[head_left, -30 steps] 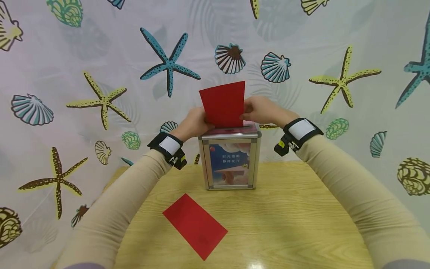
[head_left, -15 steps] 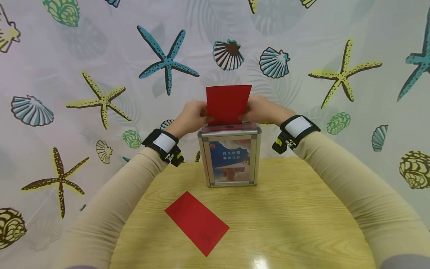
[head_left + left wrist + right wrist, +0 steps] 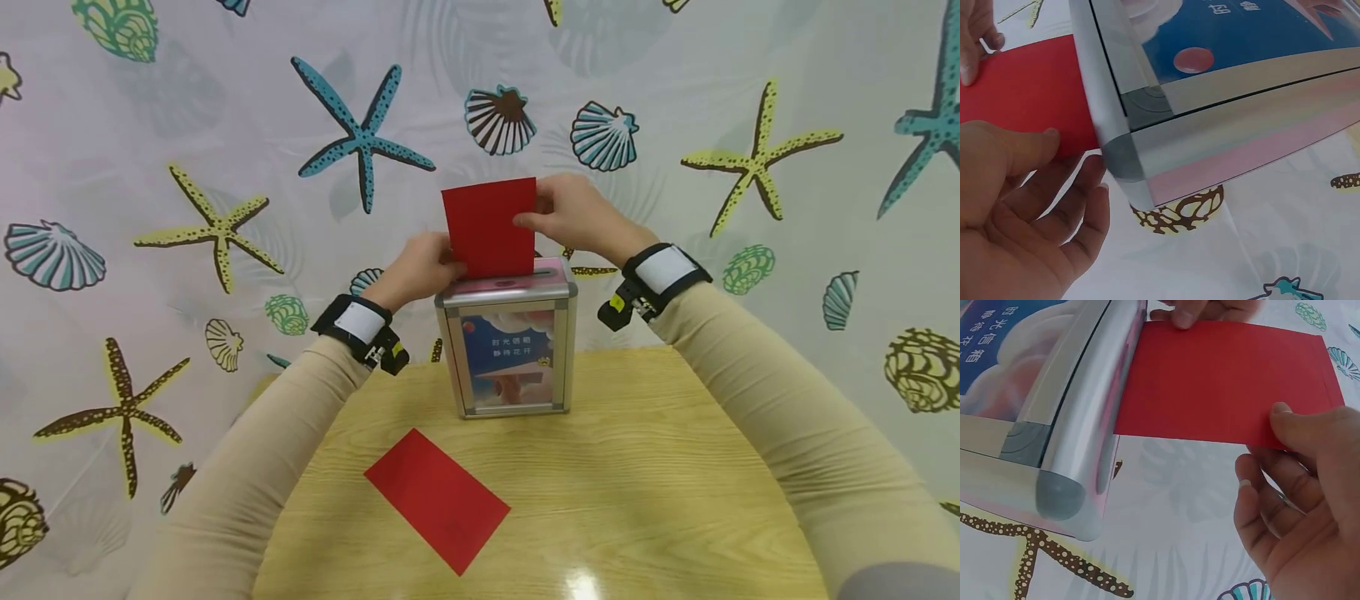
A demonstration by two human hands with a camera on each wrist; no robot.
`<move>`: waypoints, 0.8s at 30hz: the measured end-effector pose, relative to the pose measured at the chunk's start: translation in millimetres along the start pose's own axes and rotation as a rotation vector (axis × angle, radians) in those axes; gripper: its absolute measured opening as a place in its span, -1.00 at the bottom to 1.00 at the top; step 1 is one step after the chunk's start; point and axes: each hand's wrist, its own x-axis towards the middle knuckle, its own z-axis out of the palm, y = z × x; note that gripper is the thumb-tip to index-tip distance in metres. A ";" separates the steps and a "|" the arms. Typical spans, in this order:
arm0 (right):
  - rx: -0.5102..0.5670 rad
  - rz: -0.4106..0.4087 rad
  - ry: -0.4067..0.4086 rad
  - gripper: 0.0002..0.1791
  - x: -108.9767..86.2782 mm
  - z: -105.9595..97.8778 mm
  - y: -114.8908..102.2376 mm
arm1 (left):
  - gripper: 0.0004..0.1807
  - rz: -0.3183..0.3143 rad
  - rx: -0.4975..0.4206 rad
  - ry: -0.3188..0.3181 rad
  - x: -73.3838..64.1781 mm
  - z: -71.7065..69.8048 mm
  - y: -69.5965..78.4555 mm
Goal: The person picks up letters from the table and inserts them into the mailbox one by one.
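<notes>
A red envelope (image 3: 491, 227) stands upright over the slotted top of a silver-framed box (image 3: 512, 354) with a blue picture front. Its lower edge meets the slot; how far it reaches inside cannot be told. My left hand (image 3: 422, 265) pinches the envelope's left edge low, close to the box top. Higher on the right edge, my right hand (image 3: 576, 212) pinches it between thumb and fingers. In the right wrist view the thumb lies across the red envelope (image 3: 1222, 384) near its outer corner. The left wrist view has the left thumb (image 3: 1029, 150) on the opposite edge.
A second red envelope (image 3: 437, 500) lies flat and slanted on the wooden table (image 3: 637, 467) in front of the box. Behind stands a pale cloth (image 3: 247, 108) printed with starfish and shells. Both wrists wear black camera straps.
My right hand has shifted up along the envelope's right edge. The envelope has tilted upright, then leaned slightly left again, staying at the box top. The left hand keeps its low grip.
</notes>
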 end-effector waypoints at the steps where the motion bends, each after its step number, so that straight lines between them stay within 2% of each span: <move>1: -0.001 0.009 -0.010 -0.72 -0.1 1.4 0.5 | -0.69 0.000 -0.005 0.004 -0.1 -1.7 1.0; 9: 0.022 0.062 -0.091 -0.68 -3.4 17.5 8.5 | -0.67 0.013 -0.063 0.126 -0.7 -12.7 8.0; 12: 0.024 0.063 -0.093 -0.70 -5.1 22.3 12.2 | -0.73 0.020 -0.077 0.151 0.2 -13.5 9.5; 15: 0.025 0.050 -0.092 -0.74 -7.4 25.8 14.5 | -0.78 0.041 -0.051 0.167 0.0 -11.6 9.8; 19: 0.006 0.001 -0.028 -0.80 -9.9 26.2 18.3 | -0.82 0.067 -0.025 0.147 -0.3 -4.9 7.5; 24: 0.021 -0.086 0.092 -0.87 -10.4 21.0 16.5 | -0.82 0.043 -0.021 0.122 -0.8 0.9 3.5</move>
